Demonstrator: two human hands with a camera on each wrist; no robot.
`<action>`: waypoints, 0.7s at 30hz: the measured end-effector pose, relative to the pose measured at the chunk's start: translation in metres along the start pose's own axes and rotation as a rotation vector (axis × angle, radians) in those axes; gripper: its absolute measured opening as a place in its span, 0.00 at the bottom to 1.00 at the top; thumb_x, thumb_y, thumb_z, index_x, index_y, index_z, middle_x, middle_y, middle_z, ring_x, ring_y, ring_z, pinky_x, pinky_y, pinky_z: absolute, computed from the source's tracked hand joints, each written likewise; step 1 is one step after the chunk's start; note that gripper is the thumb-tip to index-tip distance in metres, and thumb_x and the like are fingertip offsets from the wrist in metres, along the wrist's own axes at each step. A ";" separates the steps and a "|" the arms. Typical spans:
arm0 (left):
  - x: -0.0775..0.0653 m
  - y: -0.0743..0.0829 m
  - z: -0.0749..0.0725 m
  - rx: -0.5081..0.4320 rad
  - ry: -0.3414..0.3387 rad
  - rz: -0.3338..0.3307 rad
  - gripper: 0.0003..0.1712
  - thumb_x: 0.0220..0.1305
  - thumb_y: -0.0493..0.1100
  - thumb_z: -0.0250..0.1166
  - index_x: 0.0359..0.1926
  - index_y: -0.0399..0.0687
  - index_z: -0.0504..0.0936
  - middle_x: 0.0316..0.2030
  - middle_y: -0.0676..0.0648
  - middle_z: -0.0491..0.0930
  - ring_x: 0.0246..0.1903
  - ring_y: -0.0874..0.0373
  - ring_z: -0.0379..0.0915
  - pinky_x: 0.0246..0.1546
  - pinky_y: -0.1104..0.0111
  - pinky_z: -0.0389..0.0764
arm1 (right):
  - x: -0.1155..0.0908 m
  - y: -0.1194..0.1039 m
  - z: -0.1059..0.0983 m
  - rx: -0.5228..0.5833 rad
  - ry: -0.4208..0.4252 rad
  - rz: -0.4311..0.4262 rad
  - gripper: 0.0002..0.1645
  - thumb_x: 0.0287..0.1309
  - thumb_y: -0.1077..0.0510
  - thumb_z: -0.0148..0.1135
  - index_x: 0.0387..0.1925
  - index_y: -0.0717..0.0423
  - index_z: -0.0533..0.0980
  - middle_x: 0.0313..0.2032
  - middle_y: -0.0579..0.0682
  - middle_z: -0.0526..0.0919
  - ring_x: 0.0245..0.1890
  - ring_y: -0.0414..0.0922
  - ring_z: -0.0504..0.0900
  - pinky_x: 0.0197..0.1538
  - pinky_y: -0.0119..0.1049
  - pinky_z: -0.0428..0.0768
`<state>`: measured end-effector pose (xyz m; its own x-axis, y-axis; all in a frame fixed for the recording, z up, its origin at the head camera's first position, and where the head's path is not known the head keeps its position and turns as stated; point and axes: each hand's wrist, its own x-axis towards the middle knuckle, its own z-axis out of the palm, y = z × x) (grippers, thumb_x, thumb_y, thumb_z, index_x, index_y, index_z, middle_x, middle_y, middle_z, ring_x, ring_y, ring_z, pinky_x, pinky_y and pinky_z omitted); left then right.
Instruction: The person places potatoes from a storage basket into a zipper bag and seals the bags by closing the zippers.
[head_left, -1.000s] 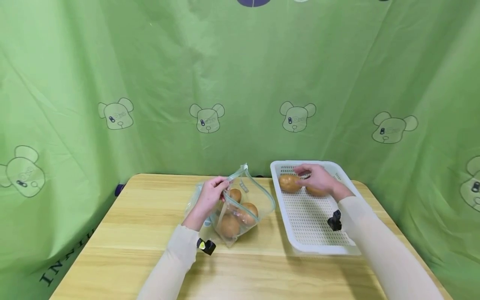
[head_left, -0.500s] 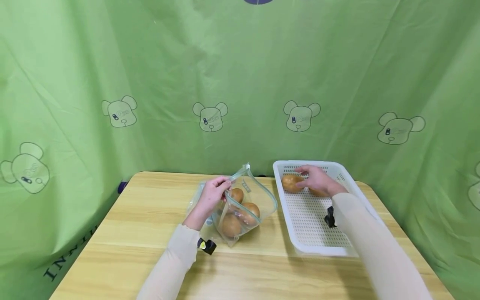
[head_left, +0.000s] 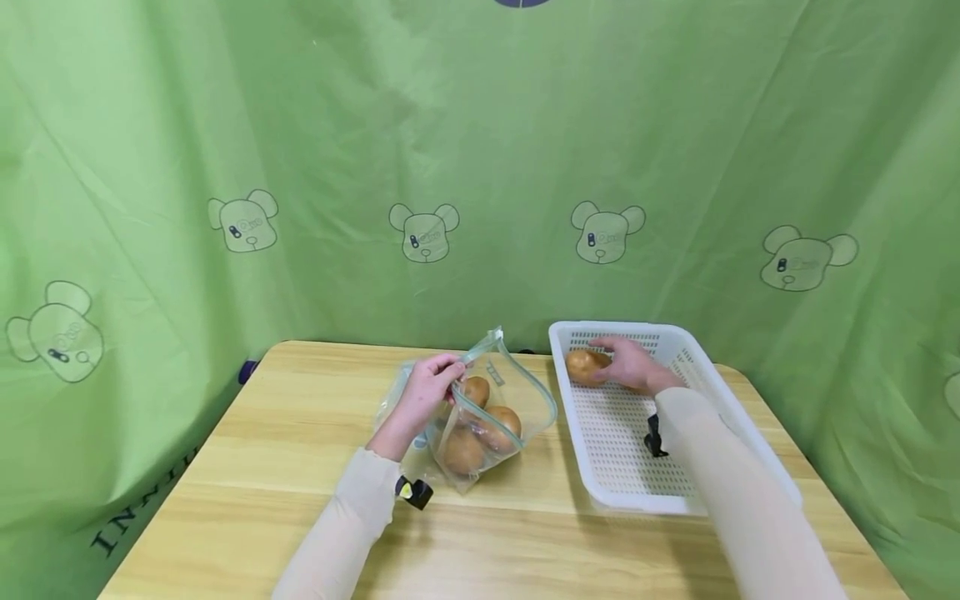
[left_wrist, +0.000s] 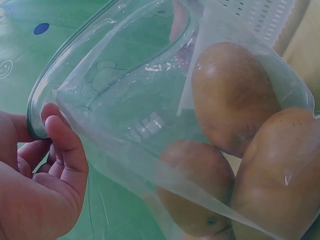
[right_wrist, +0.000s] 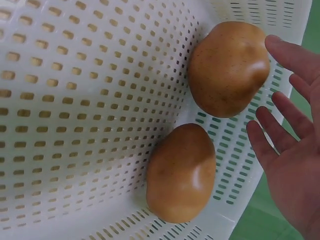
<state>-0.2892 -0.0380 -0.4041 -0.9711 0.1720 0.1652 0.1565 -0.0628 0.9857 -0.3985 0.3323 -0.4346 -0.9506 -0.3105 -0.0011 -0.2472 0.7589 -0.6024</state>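
My left hand (head_left: 429,390) pinches the zip edge of a clear zip-lock bag (head_left: 529,398), holding its mouth apart. Three brown potatoes lie low in the bag; one potato (left_wrist: 235,97) shows through the plastic in the left wrist view. My right hand (head_left: 633,364) reaches into the far end of a white perforated basket (head_left: 622,500). Two more potatoes are in there. In the right wrist view its fingers are extended, one fingertip right at the edge of the upper potato (right_wrist: 227,70). The lower potato (right_wrist: 181,173) lies apart from the hand. From the head view, the hand mostly hides one of them.
Bag and basket stand side by side on a light wooden table (head_left: 247,467), the basket towards the right edge. Behind hangs a green curtain (head_left: 487,275) with bear-head prints. A small black camera (head_left: 415,493) sits on the left wrist, another (head_left: 656,437) on the right.
The right hand has shifted slightly left towards the left potato in the basket. The left hand keeps its hold on the bag. The whole head view has shifted slightly.
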 end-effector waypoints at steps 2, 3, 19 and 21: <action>0.000 0.000 0.000 -0.004 -0.001 -0.004 0.12 0.68 0.34 0.54 0.44 0.26 0.77 0.26 0.42 0.75 0.18 0.63 0.64 0.17 0.74 0.70 | 0.001 0.001 0.001 0.012 -0.013 -0.006 0.45 0.44 0.63 0.72 0.64 0.65 0.63 0.63 0.65 0.64 0.62 0.64 0.62 0.63 0.58 0.60; 0.001 0.000 0.000 -0.005 0.001 -0.006 0.12 0.68 0.34 0.54 0.44 0.26 0.77 0.26 0.41 0.75 0.18 0.63 0.64 0.17 0.75 0.70 | 0.001 0.002 0.002 0.023 -0.016 -0.007 0.45 0.43 0.63 0.73 0.64 0.64 0.63 0.63 0.65 0.64 0.62 0.63 0.63 0.63 0.58 0.60; 0.003 -0.005 -0.003 -0.002 -0.019 -0.016 0.14 0.68 0.35 0.55 0.46 0.25 0.76 0.26 0.46 0.76 0.18 0.63 0.64 0.17 0.75 0.70 | 0.008 0.017 0.010 -0.020 -0.062 -0.023 0.48 0.42 0.62 0.74 0.65 0.62 0.63 0.61 0.67 0.66 0.58 0.63 0.66 0.60 0.59 0.64; 0.004 -0.005 -0.004 0.006 -0.019 -0.010 0.14 0.68 0.35 0.54 0.47 0.24 0.76 0.26 0.46 0.76 0.18 0.63 0.64 0.17 0.74 0.70 | 0.009 0.018 0.011 -0.018 -0.070 -0.036 0.48 0.42 0.61 0.74 0.66 0.63 0.62 0.61 0.68 0.65 0.58 0.64 0.67 0.60 0.60 0.64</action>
<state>-0.2944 -0.0412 -0.4086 -0.9691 0.1913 0.1555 0.1477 -0.0546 0.9875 -0.4097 0.3363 -0.4542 -0.9259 -0.3760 -0.0359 -0.2845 0.7569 -0.5883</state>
